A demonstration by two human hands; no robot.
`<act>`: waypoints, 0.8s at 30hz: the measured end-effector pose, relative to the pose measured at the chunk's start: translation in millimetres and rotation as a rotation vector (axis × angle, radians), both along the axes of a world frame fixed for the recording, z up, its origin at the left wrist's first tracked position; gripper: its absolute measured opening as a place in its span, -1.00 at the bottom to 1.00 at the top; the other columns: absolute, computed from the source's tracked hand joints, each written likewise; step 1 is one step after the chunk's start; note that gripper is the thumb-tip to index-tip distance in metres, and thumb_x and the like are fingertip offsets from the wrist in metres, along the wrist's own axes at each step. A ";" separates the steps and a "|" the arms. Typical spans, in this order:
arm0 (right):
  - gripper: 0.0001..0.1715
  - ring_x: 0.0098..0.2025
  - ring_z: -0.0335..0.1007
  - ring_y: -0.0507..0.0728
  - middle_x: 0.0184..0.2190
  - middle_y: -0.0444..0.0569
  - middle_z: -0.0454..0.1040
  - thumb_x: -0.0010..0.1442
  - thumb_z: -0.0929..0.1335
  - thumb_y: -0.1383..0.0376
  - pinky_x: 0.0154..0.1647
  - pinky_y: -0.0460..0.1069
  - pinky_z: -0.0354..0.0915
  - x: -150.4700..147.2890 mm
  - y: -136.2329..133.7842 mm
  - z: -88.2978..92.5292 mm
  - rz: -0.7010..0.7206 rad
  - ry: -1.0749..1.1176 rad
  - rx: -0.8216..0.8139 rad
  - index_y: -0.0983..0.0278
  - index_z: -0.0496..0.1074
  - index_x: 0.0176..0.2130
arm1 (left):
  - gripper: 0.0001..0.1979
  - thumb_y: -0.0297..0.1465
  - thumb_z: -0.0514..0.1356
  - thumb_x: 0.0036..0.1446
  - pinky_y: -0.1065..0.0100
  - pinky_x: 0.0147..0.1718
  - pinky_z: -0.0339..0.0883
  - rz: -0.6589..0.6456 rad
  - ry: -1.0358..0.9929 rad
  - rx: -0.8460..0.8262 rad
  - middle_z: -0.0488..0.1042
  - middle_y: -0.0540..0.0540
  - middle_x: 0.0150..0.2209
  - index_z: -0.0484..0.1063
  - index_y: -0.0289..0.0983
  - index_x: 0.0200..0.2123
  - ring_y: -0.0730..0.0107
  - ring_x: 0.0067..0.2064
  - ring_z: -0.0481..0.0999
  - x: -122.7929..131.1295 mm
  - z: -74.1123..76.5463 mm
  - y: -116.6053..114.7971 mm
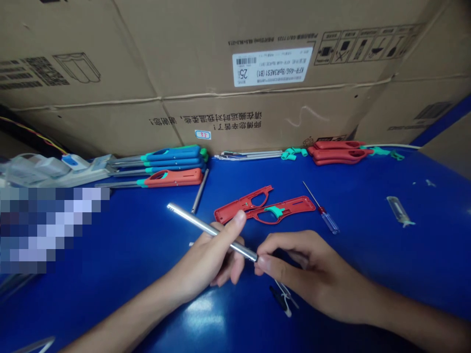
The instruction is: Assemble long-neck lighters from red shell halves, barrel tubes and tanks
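A shiny metal lighter tube (195, 223) lies slantwise across my left hand (206, 264), gripped under the thumb, its slotted end pointing up and left. At the tube's lower end, the thumb and forefinger of my right hand (312, 274) are pinched together against the rim. Whether they also hold a small part there is hidden. Below my right hand are thin white wires and a black piece (279, 300). Just beyond my hands lie two red lighter handle halves (241, 206), (290, 208); the right one carries a green trigger (275, 211).
Blue lighters (172, 157) and a red lighter (176, 177) lie at the back left, near a power strip (99, 166). A second tube (199, 191), a screwdriver (324, 213), red handles (338, 153), green parts (290, 154) and a clear fuel tank (398, 210) lie around. Cardboard (198, 59) walls the back.
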State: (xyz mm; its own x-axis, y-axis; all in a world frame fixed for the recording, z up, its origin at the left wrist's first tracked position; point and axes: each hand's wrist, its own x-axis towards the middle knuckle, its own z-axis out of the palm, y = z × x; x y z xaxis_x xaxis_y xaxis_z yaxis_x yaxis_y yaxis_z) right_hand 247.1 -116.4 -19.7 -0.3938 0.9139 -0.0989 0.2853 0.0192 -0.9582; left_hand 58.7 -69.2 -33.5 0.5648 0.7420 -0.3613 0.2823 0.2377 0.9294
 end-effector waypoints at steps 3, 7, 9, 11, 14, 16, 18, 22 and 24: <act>-0.78 -0.52 0.24 -0.05 -0.53 -0.18 0.39 0.28 0.28 0.29 -0.51 -0.14 0.16 -0.7 -1.5 0.5 0.009 0.006 -0.007 0.30 0.46 -0.35 | -0.20 0.16 -0.11 0.21 0.43 -0.71 -0.07 0.010 0.008 0.018 0.03 0.05 -0.89 0.28 -0.29 -0.84 0.61 -0.80 0.01 0.4 0.8 0.0; -0.83 -0.47 0.25 -0.05 -0.52 -0.20 0.38 0.26 0.30 0.34 -0.42 -0.13 0.18 -1.7 -2.6 0.0 -0.016 -0.032 0.168 0.29 0.43 -0.36 | -0.20 0.14 -0.10 0.23 0.44 -0.72 -0.09 0.019 0.012 0.049 -0.01 0.07 -0.89 0.27 -0.29 -0.84 0.63 -0.81 -0.01 1.4 1.4 -0.7; -0.83 -0.45 0.25 -0.05 -0.50 -0.20 0.38 0.27 0.29 0.35 -0.40 -0.13 0.17 -2.1 -2.7 -0.8 -0.017 -0.062 0.226 0.29 0.43 -0.36 | -0.20 0.14 -0.09 0.22 0.45 -0.73 -0.10 0.018 -0.003 0.051 -0.02 0.08 -0.89 0.27 -0.30 -0.84 0.63 -0.81 -0.01 2.1 1.7 -0.9; -0.81 -0.43 0.27 -0.04 -0.50 -0.20 0.39 0.28 0.28 0.35 -0.37 -0.13 0.18 -2.4 -2.8 -1.9 -0.015 -0.070 0.243 0.28 0.42 -0.37 | -0.21 0.14 -0.08 0.22 0.47 -0.74 -0.09 0.018 -0.027 0.040 -0.03 0.08 -0.89 0.27 -0.30 -0.84 0.63 -0.81 -0.01 2.8 2.1 -1.1; -0.80 -0.38 0.33 -0.03 -0.45 -0.19 0.44 0.31 0.26 0.35 -0.32 -0.12 0.21 -2.4 -3.1 -3.3 -0.011 -0.063 0.221 0.26 0.43 -0.34 | -0.23 0.14 -0.06 0.22 0.49 -0.76 -0.07 0.011 -0.084 0.032 0.03 0.08 -0.87 0.32 -0.31 -0.79 0.64 -0.80 0.01 3.8 3.0 -1.2; -0.79 -0.35 0.37 -0.02 -0.40 -0.18 0.49 0.32 0.25 0.35 -0.29 -0.11 0.22 -2.2 -2.9 -3.6 -0.003 -0.047 0.197 0.24 0.44 -0.31 | -0.26 0.13 -0.04 0.21 0.51 -0.77 -0.07 0.000 -0.120 0.030 0.07 0.09 -0.85 0.35 -0.32 -0.75 0.64 -0.79 0.03 4.0 3.6 -1.2; -0.78 -0.34 0.39 -0.01 -0.38 -0.17 0.51 0.33 0.24 0.34 -0.28 -0.10 0.23 -2.1 -2.5 -3.6 0.002 -0.025 0.181 0.23 0.45 -0.30 | -0.28 0.13 -0.02 0.20 0.52 -0.77 -0.08 -0.012 -0.129 0.024 0.08 0.09 -0.83 0.37 -0.32 -0.72 0.64 -0.79 0.03 3.7 3.9 -1.0; -0.74 -0.34 0.40 0.02 -0.41 -0.14 0.49 0.34 0.23 0.29 -0.25 -0.08 0.27 -2.6 -1.3 -3.3 -0.007 0.042 0.125 0.24 0.47 -0.31 | -0.31 0.11 0.00 0.20 0.53 -0.76 -0.08 -0.040 -0.106 0.035 0.13 0.08 -0.80 0.37 -0.33 -0.69 0.63 -0.76 0.08 1.9 3.4 -0.5; -0.72 -0.34 0.39 0.04 -0.41 -0.12 0.49 0.34 0.23 0.27 -0.24 -0.06 0.29 -2.8 -0.7 -3.4 -0.009 0.077 0.074 0.25 0.48 -0.31 | -0.33 0.11 0.01 0.20 0.53 -0.74 -0.05 -0.049 -0.092 0.049 0.17 0.07 -0.77 0.37 -0.33 -0.67 0.62 -0.73 0.12 0.6 3.2 -0.5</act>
State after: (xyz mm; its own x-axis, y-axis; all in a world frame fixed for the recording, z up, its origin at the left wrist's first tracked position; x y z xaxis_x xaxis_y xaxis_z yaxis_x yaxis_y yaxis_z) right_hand 244.2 -117.1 -23.0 -0.3893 0.9211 -0.0005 0.2111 0.0887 -0.9734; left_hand 59.2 -69.7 -30.3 0.6298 0.7284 -0.2699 0.2050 0.1792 0.9622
